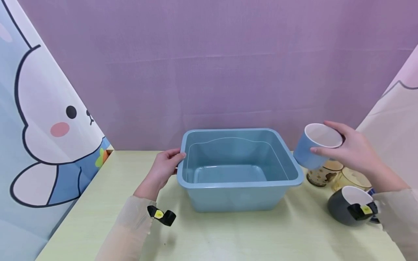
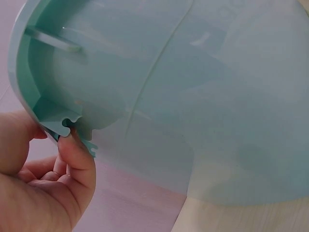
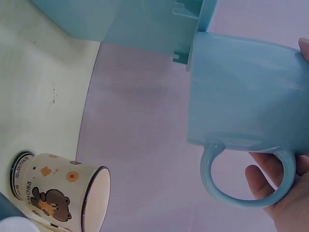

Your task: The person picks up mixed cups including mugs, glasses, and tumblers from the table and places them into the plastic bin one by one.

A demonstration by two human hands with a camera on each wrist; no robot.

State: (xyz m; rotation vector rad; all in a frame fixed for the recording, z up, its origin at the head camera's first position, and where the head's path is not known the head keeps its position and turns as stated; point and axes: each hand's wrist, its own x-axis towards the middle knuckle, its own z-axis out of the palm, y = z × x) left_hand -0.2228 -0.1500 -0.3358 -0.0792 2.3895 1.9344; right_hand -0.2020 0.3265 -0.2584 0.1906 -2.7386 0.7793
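A light blue plastic basin [image 1: 228, 197] stands upright in the middle of the table. My left hand [image 1: 164, 165] pinches its left rim; in the left wrist view the thumb and fingers [image 2: 77, 159] grip the rim's underside edge. To the right, my right hand [image 1: 354, 148] holds a blue mug [image 1: 308, 152] near its top, tilted and raised above other cups beside the basin's right rim. The mug's handle [image 3: 248, 200] shows in the right wrist view, with fingers behind it. The mug's inside is white.
Below the right hand stand a bear-print cup [image 1: 321, 175], a yellowish glass cup [image 1: 351, 179] and a dark grey mug [image 1: 339, 206], with a dark blue item partly hidden behind it. A purple cloth [image 1: 209, 72] hangs behind the table [image 1: 228, 235].
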